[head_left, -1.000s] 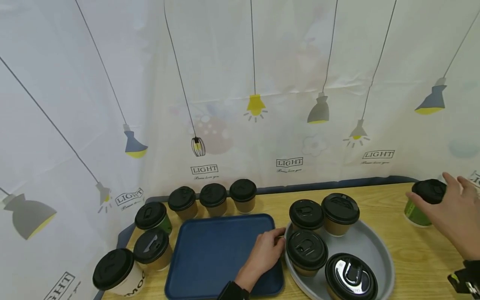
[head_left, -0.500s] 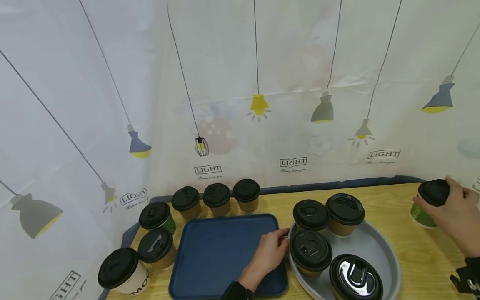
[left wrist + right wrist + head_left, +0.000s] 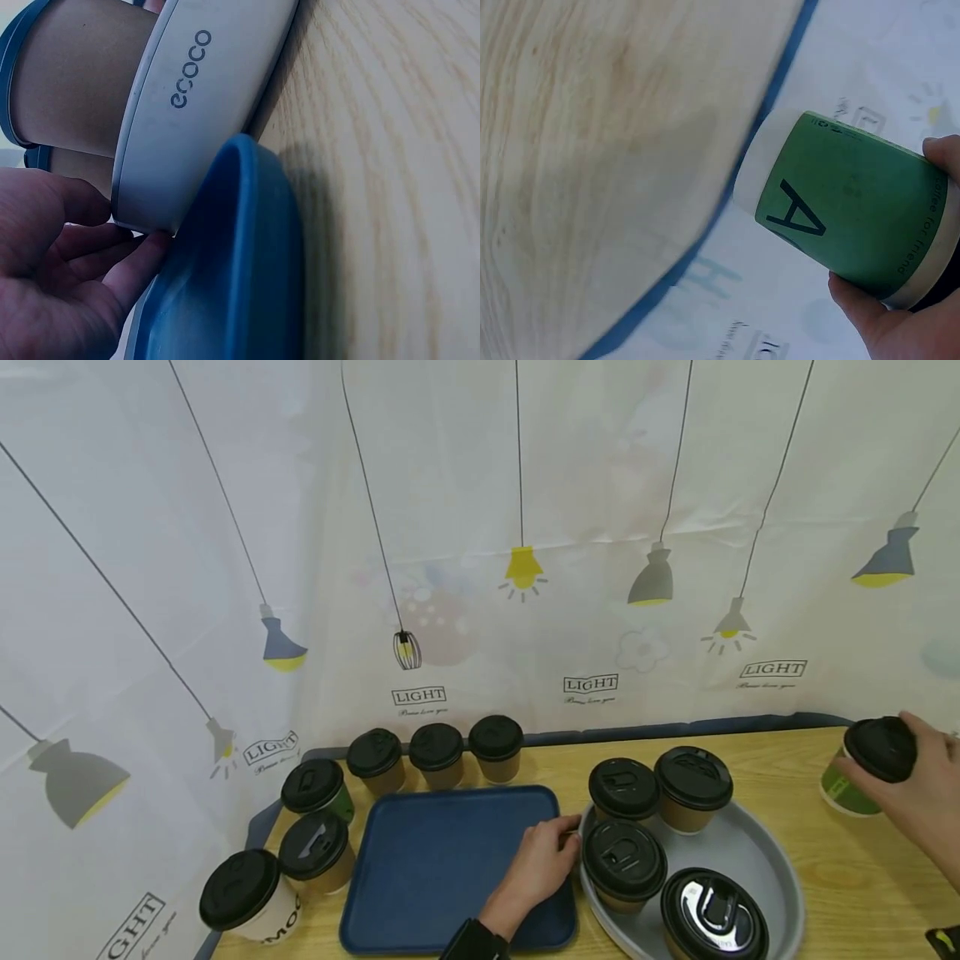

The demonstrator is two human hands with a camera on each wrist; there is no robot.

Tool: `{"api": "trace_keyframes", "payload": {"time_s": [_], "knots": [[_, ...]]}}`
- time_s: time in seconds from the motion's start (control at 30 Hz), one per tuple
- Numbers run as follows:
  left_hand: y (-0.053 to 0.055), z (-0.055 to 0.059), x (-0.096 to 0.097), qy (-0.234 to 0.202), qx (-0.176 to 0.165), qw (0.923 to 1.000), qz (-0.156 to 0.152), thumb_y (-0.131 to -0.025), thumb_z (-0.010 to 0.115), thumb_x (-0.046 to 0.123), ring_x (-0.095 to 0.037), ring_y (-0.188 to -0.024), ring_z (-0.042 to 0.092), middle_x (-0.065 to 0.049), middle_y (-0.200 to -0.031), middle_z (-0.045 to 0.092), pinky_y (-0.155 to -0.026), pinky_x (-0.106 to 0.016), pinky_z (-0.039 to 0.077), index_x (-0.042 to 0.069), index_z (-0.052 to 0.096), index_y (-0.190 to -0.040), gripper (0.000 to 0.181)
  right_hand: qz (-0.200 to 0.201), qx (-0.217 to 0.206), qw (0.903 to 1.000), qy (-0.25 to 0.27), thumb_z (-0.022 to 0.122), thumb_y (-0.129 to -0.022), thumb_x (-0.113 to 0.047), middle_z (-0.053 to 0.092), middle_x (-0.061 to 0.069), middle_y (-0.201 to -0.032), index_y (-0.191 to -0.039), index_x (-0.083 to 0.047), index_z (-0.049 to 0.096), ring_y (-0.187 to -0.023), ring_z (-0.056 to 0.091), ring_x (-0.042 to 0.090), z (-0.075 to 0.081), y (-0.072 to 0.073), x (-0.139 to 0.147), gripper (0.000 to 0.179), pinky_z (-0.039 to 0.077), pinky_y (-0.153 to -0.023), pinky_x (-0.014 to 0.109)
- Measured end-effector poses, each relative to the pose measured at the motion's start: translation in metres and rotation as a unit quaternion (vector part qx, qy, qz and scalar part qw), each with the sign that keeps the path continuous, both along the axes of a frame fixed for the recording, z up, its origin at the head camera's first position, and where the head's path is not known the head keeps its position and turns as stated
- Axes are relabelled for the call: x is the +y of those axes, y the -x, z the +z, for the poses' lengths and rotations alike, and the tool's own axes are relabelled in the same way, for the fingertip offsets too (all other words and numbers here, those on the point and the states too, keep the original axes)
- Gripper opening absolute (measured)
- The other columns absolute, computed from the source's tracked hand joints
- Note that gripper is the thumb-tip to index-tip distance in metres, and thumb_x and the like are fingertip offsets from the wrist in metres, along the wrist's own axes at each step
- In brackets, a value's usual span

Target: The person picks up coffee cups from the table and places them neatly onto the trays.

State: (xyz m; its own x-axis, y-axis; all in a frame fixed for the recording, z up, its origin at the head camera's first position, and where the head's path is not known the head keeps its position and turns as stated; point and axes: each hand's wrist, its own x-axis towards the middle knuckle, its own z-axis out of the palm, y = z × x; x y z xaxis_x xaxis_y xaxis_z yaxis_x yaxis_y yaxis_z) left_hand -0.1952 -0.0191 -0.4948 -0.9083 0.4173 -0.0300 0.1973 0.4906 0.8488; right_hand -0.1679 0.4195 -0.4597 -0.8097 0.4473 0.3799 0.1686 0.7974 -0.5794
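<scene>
I read "LIGHT" on white cloth point(image 3: 457, 502), "ecoco" on the round grey tray point(image 3: 176, 131), "A" on the green paper cup point(image 3: 851, 206).

Far right, a green paper cup point(image 3: 855, 202) bears a dark A point(image 3: 802, 204) and black plastic lid point(image 3: 883, 747). Near: blue rectangular tray point(image 3: 442, 877); dark-lettered grey round tray point(image 3: 761, 868); yellow-tan wood-grained table point(image 3: 843, 877).

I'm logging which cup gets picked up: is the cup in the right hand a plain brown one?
No, the right hand grips a green cup marked with a large letter A.
</scene>
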Motion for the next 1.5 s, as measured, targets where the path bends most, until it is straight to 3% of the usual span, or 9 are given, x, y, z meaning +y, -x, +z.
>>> {"api": "trace_keyframes", "payload": {"time_s": [0.17, 0.4, 0.63, 0.9, 1.0, 1.13, 1.23, 1.43, 1.5], "knots": [[0.0, 0.002, -0.001, 0.0, -0.007, 1.0, 0.0, -0.106, 0.058, 0.012, -0.01, -0.098, 0.072, -0.008, -0.115, 0.075, -0.07, -0.025, 0.054, 0.003, 0.064, -0.14, 0.035, 0.028, 0.041, 0.9985, -0.024, 0.058, -0.099, -0.057, 0.021, 0.046, -0.15, -0.162, 0.005, 0.017, -0.136, 0.022, 0.065, 0.011, -0.014, -0.015, 0.096, 0.028, -0.094, 0.081], [0.002, -0.002, -0.003, -0.007, 0.005, 1.0, 0.0, -0.106, 0.058, 0.011, -0.011, -0.098, 0.072, -0.009, -0.115, 0.075, -0.072, -0.024, 0.055, 0.003, 0.065, -0.138, 0.034, 0.046, 0.059, 0.9944, -0.075, 0.064, -0.094, -0.063, 0.027, 0.044, -0.151, -0.162, 0.0, 0.023, -0.137, 0.027, 0.064, 0.027, -0.036, -0.039, 0.102, 0.029, -0.094, 0.081], [0.001, -0.002, -0.006, -0.002, 0.013, 0.9999, 0.002, -0.106, 0.058, 0.011, -0.01, -0.095, 0.072, -0.009, -0.113, 0.076, -0.068, -0.025, 0.053, 0.002, 0.065, -0.139, 0.035, 0.108, 0.073, 0.9876, -0.088, 0.08, -0.09, -0.044, 0.033, 0.044, -0.145, -0.163, -0.004, 0.027, -0.126, 0.034, 0.065, 0.037, -0.05, -0.062, 0.099, 0.033, -0.087, 0.079], [0.001, -0.003, -0.006, 0.0, 0.002, 1.0, 0.007, -0.107, 0.057, 0.011, -0.009, -0.094, 0.071, -0.009, -0.117, 0.075, -0.065, -0.025, 0.051, 0.003, 0.064, -0.141, 0.036, 0.164, 0.07, 0.9782, -0.107, 0.094, -0.076, -0.032, 0.034, 0.041, -0.145, -0.163, -0.008, 0.029, -0.116, 0.04, 0.064, 0.041, -0.06, -0.081, 0.111, 0.038, -0.075, 0.074], [0.001, -0.003, -0.005, 0.001, -0.003, 1.0, 0.006, -0.107, 0.057, 0.012, -0.009, -0.096, 0.071, -0.009, -0.118, 0.074, -0.067, -0.025, 0.052, 0.004, 0.064, -0.141, 0.036, 0.193, 0.08, 0.972, -0.107, 0.098, -0.068, -0.026, 0.04, 0.038, -0.14, -0.16, -0.005, 0.035, -0.111, 0.045, 0.058, 0.039, -0.062, -0.084, 0.114, 0.051, -0.077, 0.045], [0.0, -0.002, -0.002, 0.003, 0.001, 1.0, 0.005, -0.106, 0.057, 0.012, -0.009, -0.098, 0.071, -0.008, -0.118, 0.075, -0.069, -0.024, 0.053, 0.004, 0.065, -0.14, 0.035, 0.242, 0.09, 0.9599, -0.11, 0.101, -0.06, -0.021, 0.045, 0.033, -0.132, -0.156, -0.004, 0.041, -0.104, 0.048, 0.049, 0.033, -0.064, -0.086, 0.114, 0.033, -0.067, 0.005], [0.0, -0.002, -0.001, 0.002, 0.005, 1.0, 0.003, -0.106, 0.058, 0.011, -0.009, -0.098, 0.071, -0.008, -0.117, 0.075, -0.07, -0.024, 0.054, 0.005, 0.065, -0.139, 0.034, 0.268, 0.091, 0.9525, -0.113, 0.102, -0.058, -0.019, 0.047, 0.03, -0.133, -0.156, -0.007, 0.044, -0.105, 0.05, 0.044, 0.028, -0.065, -0.089, 0.114, 0.032, -0.072, 0.001], [0.0, -0.002, 0.001, 0.002, 0.006, 1.0, 0.002, -0.107, 0.057, 0.011, -0.011, -0.101, 0.072, -0.01, -0.12, 0.074, -0.073, -0.024, 0.055, 0.004, 0.065, -0.139, 0.034, 0.316, 0.116, 0.9363, -0.102, 0.102, -0.052, -0.009, 0.048, 0.007, -0.142, -0.154, -0.009, 0.048, -0.127, 0.038, -0.003, 0.017, -0.064, -0.095, 0.116, 0.029, -0.091, -0.001], [0.0, -0.003, 0.001, 0.002, 0.006, 1.0, 0.002, -0.107, 0.057, 0.011, -0.012, -0.102, 0.072, -0.01, -0.12, 0.074, -0.073, -0.024, 0.055, 0.004, 0.065, -0.14, 0.035, 0.326, 0.118, 0.9331, -0.095, 0.102, -0.051, -0.006, 0.046, 0.0, -0.144, -0.154, -0.009, 0.049, -0.129, 0.033, -0.011, 0.013, -0.062, -0.096, 0.116, 0.027, -0.093, -0.002]]}}
